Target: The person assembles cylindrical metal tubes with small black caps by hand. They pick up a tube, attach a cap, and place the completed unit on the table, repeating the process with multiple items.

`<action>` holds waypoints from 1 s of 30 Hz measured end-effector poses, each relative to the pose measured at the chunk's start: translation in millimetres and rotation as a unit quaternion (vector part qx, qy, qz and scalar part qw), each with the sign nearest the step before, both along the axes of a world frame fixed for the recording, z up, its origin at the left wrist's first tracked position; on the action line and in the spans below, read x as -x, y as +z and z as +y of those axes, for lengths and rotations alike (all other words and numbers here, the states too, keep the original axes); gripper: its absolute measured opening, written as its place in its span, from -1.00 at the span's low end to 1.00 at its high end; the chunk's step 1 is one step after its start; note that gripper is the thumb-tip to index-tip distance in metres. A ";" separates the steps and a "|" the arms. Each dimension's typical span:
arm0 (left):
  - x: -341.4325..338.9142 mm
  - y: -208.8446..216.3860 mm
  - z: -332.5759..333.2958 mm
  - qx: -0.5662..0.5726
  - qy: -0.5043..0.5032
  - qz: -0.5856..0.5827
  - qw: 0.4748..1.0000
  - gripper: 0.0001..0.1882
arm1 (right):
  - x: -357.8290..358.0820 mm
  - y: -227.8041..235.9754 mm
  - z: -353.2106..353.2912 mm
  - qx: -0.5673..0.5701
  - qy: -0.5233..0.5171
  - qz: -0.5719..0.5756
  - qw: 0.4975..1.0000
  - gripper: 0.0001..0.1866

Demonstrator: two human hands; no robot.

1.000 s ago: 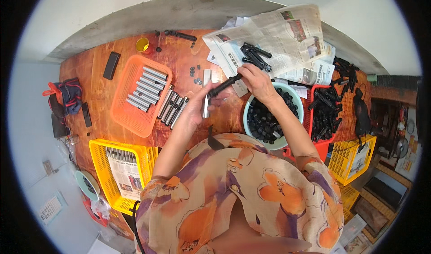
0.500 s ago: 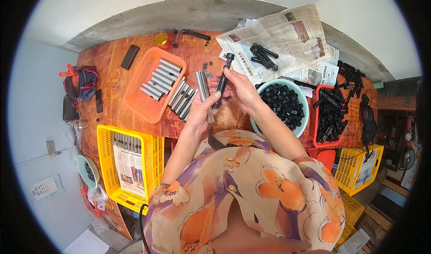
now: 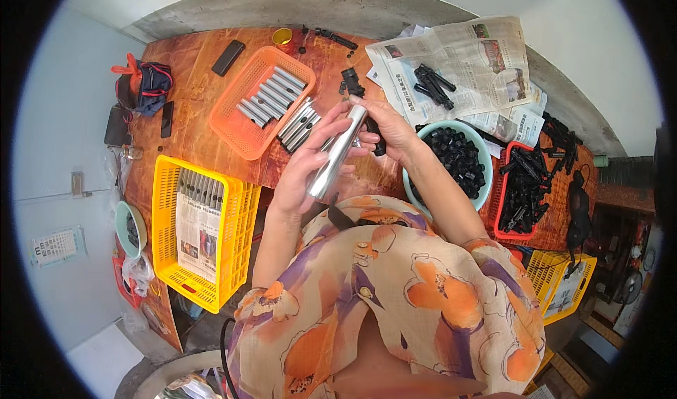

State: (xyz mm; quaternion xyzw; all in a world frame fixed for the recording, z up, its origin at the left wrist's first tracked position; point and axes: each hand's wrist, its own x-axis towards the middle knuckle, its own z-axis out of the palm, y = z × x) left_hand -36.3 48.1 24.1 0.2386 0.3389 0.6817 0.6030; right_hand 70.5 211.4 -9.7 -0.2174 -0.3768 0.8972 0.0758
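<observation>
Over the table's front, my left hand (image 3: 290,180) supports a shiny silver metal tube (image 3: 337,155), which slants from lower left to upper right. My right hand (image 3: 393,132) is closed around a black rod-shaped part (image 3: 352,83); its thick head sticks out above the fingers, just past the tube's upper end. Part of the rod is hidden by the tube and fingers. Left of my hands, several silver tubes (image 3: 300,125) lie in a row on the wood beside an orange basket (image 3: 236,132), which holds more of them. A pale green bowl (image 3: 486,160) of black caps stands by my right forearm.
A red basket (image 3: 501,200) of black parts stands at the right. Newspaper (image 3: 486,74) with black rods (image 3: 435,87) on it covers the far right. A yellow crate (image 3: 163,233) of tubes is at the left. A black phone (image 3: 228,58) and yellow cup (image 3: 282,39) lie farther back.
The silver tube has tilted from nearly upright to slanting rightward, its upper end now beside my right fingers. The black rod is partly covered behind it. The whole view has shifted slightly.
</observation>
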 end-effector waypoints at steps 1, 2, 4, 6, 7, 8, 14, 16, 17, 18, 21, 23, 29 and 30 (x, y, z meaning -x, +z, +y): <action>-0.2 4.8 -3.5 -0.029 -0.014 -0.053 0.998 -0.33 | -0.4 0.6 -3.2 0.015 -0.006 0.002 1.000 -0.68; -3.5 7.0 -7.0 -0.062 -0.006 -0.086 0.994 -0.31 | -1.2 1.2 -6.7 0.030 -0.013 0.004 0.999 -0.70; -11.5 10.2 -14.8 -0.126 0.009 -0.153 0.980 -0.28 | -2.0 2.0 -14.1 0.047 -0.012 0.008 0.999 -0.73; -15.3 15.2 -20.9 -0.122 0.062 -0.010 0.990 -0.28 | -1.4 2.9 -21.2 0.050 0.002 0.014 0.999 -0.75; -20.0 19.2 -21.0 -0.090 0.108 0.068 0.988 -0.25 | -1.7 5.3 -23.3 0.008 0.009 -0.011 1.000 -0.74; -22.6 21.0 -21.5 -0.058 0.153 0.147 0.976 -0.22 | -2.8 6.1 -25.9 -0.007 0.003 -0.006 1.000 -0.72; -5.2 13.8 -28.8 -0.113 0.229 0.188 0.948 -0.52 | -5.3 8.7 -40.7 -0.005 -0.008 0.004 1.000 -0.51; -3.8 16.2 -31.2 -0.092 0.272 0.200 0.937 -0.54 | -5.9 9.1 -39.9 -0.013 -0.021 -0.012 1.000 -0.50; -0.1 13.0 -33.8 -0.097 0.291 0.196 0.931 -0.57 | -6.1 5.5 -37.7 -0.021 -0.027 -0.015 0.999 -0.52; 7.1 5.4 -37.2 -0.102 0.309 0.192 0.926 -0.60 | -7.3 3.7 -36.3 -0.030 -0.033 -0.017 0.999 -0.54; 17.5 -0.2 -33.9 -0.083 0.391 0.157 0.903 -0.70 | -12.3 9.0 -37.1 -0.047 -0.042 -0.011 0.998 -0.57; 16.6 6.4 -15.9 -0.097 0.395 0.037 0.913 -0.62 | -16.4 11.3 -39.2 -0.038 -0.028 -0.002 0.999 -0.58; 43.3 -19.3 7.6 -0.180 0.263 -0.212 0.924 -0.54 | -32.5 21.4 -54.4 -0.136 0.043 -0.060 0.988 -0.60; 44.2 -19.8 9.4 -0.172 0.280 -0.219 0.919 -0.54 | -34.2 24.8 -57.3 -0.160 0.056 -0.074 0.983 -0.60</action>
